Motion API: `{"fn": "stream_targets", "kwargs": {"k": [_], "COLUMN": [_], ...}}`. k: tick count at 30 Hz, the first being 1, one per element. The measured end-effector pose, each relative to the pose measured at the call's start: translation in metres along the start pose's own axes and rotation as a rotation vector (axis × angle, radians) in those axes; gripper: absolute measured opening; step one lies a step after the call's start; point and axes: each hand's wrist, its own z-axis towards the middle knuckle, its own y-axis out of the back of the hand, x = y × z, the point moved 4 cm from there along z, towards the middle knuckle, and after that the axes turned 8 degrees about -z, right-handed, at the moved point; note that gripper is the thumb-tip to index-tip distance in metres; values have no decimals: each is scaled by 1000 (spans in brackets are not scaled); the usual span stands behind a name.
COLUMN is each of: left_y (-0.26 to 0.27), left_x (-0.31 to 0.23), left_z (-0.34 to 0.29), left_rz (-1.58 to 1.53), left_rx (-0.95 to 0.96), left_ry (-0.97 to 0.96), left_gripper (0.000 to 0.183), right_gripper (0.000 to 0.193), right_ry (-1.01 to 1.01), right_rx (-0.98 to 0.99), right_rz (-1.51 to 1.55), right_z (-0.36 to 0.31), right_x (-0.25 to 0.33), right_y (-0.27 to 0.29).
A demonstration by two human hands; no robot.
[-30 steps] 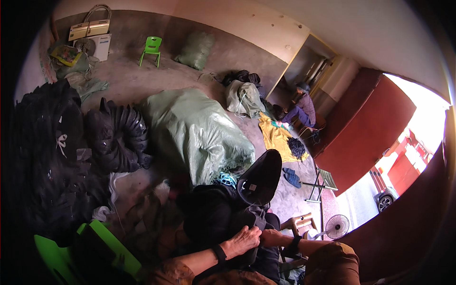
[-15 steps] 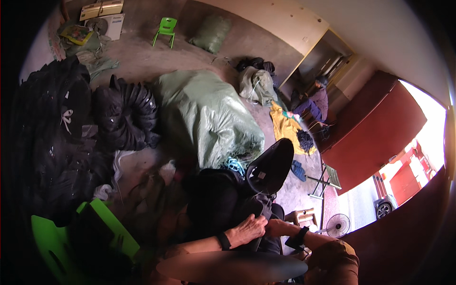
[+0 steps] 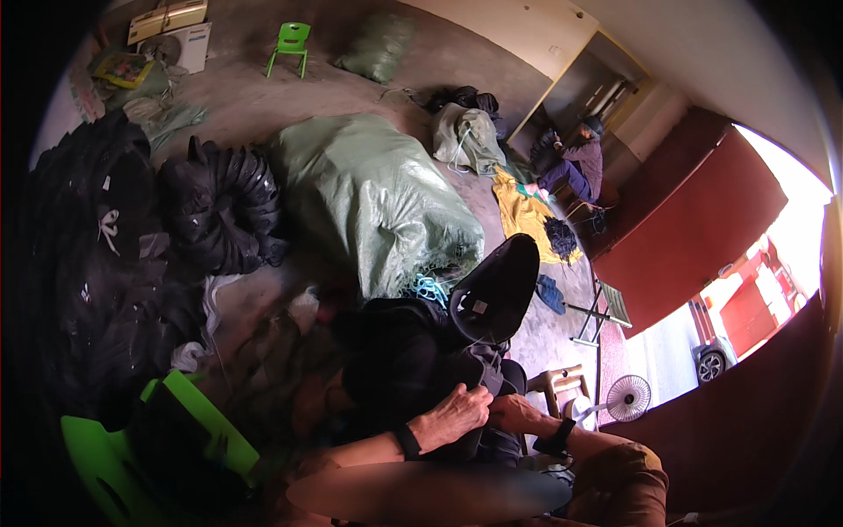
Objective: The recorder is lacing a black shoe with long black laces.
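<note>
On my lap lies dark cloth (image 3: pixel 479 369), joined to a large curved black piece, like a hat brim (image 3: pixel 496 290), with a small white label inside. My left hand (image 3: pixel 455 413) is closed, its fingers pinching the near edge of this cloth. Close beside it, my right hand (image 3: pixel 516 413) is also closed on the cloth, fingertips almost meeting the left ones. Whether the fingers hold anything thin, such as thread, cannot be made out. A blurred oval shape (image 3: pixel 430 492) covers part of my forearms at the bottom.
Heaped black goods (image 3: pixel 97 237) and a ring-shaped black bundle (image 3: pixel 219 206) lie left. A big pale-green sack (image 3: pixel 378 193) stands ahead. A green chair (image 3: pixel 202 413) is near left; a small fan (image 3: pixel 628 398) and folding stool (image 3: pixel 606 312) stand right. Another person (image 3: pixel 580 162) sits farther back.
The view has shifted slightly, so the room sits a little higher and more left. Both hands stay at the same cloth, with only small finger movement.
</note>
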Motion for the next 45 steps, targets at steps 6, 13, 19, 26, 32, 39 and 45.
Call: {"fn": "stream_targets", "kwargs": {"k": [6,13,19,26,32,39,45], "left_y": [13,28,26,29,28,21,19], "left_x": [7,7,8,10,11,8,5], "left_z": [2,7,9,12,11,11,13], "left_rz": [-117,-163,-172,-157,-180,-167,-147], "left_rx": [25,85,146,178,183,146,93], "left_ry": [-13,-52,-40,-7,-19,-23,-22], "left_gripper": [8,4,1,4,6,8,8], "right_gripper": [14,20,24,29,20,18,23], "right_ry": [360,311,327,350,234,213,136], "right_rx": [-189,-260,-424,-498,-392,49,212], "right_rz": [123,-59,-200,-247,39,435,110], "right_z": [-20,-23,-36,-34,-27,3,20], "right_x": [8,8,16,17,16,-7,-2], "right_y": [4,-5,-17,-13,-11,-3,2]}}
